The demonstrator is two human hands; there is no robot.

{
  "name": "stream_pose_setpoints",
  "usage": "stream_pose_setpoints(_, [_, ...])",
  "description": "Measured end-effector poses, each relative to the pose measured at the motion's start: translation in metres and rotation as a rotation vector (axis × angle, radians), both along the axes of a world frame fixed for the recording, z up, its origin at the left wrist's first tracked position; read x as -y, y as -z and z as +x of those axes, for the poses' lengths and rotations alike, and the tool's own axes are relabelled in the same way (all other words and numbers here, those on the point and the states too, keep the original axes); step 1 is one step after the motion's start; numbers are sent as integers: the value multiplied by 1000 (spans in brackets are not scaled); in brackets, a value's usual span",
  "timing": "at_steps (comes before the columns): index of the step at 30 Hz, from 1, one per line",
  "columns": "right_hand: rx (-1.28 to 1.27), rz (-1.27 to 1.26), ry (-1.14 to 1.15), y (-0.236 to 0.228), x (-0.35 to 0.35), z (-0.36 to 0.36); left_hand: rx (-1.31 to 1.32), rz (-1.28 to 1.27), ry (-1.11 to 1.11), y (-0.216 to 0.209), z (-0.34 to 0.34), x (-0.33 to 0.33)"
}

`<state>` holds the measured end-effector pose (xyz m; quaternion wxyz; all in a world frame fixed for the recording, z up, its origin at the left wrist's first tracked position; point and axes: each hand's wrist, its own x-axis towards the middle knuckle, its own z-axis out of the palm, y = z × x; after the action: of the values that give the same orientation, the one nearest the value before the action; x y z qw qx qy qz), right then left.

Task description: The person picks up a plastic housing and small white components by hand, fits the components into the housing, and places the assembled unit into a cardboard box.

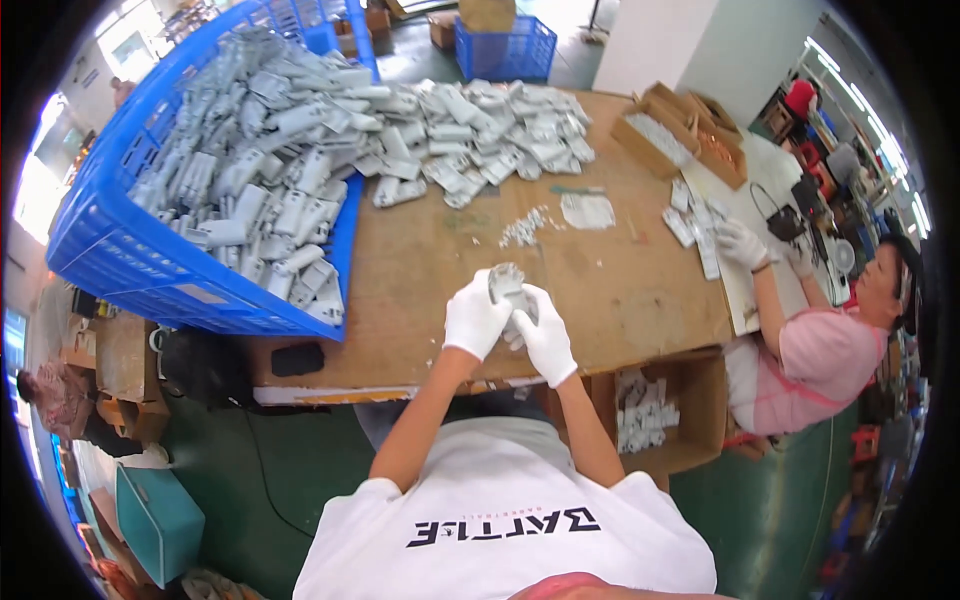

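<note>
Both hands, in white gloves, meet above the near edge of the brown tabletop (420, 290). Between them they hold a pale grey plastic housing (508, 282), tilted up and partly covered by fingers. My left hand (474, 318) grips its left side, and my right hand (544, 338) closes round its lower right. Just beyond lies a scatter of small white pieces (520, 232). Many similar pale housings (480, 125) are heaped across the far part of the table.
A large blue crate (140, 260), tipped toward the table, spills housings at left. An open carton (700, 420) with white parts sits below the table's right edge. A gloved co-worker (830, 360) handles parts at right. Small cardboard boxes (655, 140) stand far right.
</note>
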<state>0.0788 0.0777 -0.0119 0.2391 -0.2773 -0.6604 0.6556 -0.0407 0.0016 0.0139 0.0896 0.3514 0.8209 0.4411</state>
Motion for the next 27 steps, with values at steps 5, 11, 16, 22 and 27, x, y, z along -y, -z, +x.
stream_pose_setpoints(5, [85,141,208,15,-90,24,-71,-32,143,7,-41,-38])
stream_pose_setpoints(11, [559,289,799,26,-292,87,-845,-142,101,40,-182,-75])
stream_pose_setpoints(16, [1126,904,855,14,-289,91,-483,-134,162,42,-201,-99])
stream_pose_setpoints(22, [337,1202,238,25,-202,-8,-590,-431,-98,43,-208,-121])
stream_pose_setpoints(27, [354,1207,122,35,-200,-49,-567,-527,-118,38,-217,-124])
